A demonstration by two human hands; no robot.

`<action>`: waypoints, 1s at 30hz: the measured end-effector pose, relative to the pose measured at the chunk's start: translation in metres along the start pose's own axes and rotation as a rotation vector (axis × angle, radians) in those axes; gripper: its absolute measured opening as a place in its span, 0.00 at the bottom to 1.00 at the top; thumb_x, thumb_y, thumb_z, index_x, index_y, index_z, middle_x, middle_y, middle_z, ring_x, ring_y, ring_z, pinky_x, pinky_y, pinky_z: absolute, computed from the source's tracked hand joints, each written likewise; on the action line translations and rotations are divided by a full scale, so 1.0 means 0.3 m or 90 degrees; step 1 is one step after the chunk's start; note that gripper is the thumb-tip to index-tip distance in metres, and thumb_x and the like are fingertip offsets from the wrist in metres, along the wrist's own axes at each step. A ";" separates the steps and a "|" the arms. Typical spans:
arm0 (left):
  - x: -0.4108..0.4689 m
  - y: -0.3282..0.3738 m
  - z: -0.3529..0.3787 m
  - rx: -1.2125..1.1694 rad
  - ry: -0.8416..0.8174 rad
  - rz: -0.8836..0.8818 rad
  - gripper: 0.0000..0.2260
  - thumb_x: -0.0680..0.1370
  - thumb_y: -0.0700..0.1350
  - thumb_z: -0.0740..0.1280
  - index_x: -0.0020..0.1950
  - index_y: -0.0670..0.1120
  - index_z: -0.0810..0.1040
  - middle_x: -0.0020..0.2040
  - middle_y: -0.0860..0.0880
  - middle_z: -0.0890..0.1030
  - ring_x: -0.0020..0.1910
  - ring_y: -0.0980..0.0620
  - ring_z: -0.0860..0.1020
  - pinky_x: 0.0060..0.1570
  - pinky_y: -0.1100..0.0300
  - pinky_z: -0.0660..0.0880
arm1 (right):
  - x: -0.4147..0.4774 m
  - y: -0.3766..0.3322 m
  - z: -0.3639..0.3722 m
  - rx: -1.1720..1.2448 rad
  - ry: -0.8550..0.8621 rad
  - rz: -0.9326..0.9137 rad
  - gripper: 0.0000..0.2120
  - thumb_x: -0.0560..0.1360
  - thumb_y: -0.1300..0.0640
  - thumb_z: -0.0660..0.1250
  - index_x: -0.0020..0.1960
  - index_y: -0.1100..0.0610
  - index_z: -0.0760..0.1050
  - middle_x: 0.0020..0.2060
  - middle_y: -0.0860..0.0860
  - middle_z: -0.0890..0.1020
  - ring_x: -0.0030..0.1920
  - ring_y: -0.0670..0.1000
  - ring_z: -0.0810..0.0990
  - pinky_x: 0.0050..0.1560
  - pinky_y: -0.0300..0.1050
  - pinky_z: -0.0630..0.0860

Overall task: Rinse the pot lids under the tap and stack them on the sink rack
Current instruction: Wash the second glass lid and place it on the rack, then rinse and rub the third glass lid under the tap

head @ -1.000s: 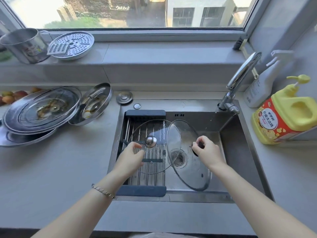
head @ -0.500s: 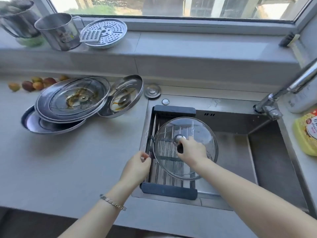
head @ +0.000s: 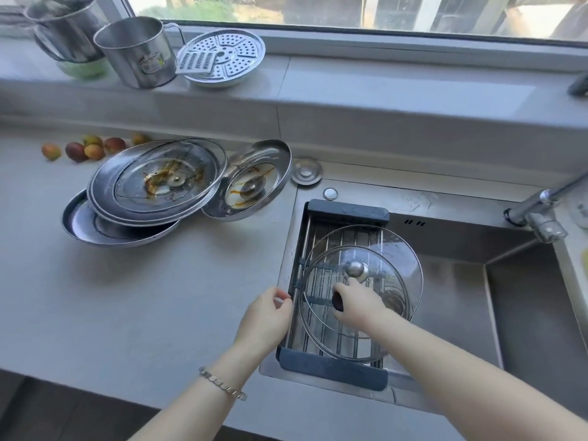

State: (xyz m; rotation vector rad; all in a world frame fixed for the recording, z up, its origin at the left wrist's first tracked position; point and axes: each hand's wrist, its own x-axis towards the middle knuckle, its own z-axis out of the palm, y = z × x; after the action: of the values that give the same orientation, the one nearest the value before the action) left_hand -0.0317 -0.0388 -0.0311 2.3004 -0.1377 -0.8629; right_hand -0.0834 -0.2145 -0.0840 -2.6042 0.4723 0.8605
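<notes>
The right hand has carried the second glass lid (dark knob gripped) onto the first; left hand empty, fingers loosely curled.

A wide window runs along the top, daylight pouring through it over blurred greenery and buildings outside. Below it a pale grey sill spans the wall, carrying two steel mugs, a perforated steamer plate and a green bowl. The light grey countertop stretches beneath, with small reddish and orange fruits lying by the back wall. Dark floor shows past the counter's front edge
</notes>
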 end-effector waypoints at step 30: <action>0.664 -0.015 -0.577 -1.089 0.266 -0.196 0.12 0.83 0.38 0.49 0.65 0.48 0.62 0.70 0.34 0.65 0.67 0.36 0.69 0.62 0.40 0.68 | 0.270 -0.412 -0.593 0.244 0.069 -0.169 0.09 0.76 0.58 0.60 0.52 0.56 0.78 0.38 0.48 0.80 0.39 0.47 0.78 0.39 0.37 0.72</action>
State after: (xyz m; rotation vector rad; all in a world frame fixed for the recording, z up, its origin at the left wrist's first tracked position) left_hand 0.2292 -0.0021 -0.0463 0.7853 0.8326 -0.2767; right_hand 0.1188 -0.1982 0.0276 -2.2963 0.2778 0.4881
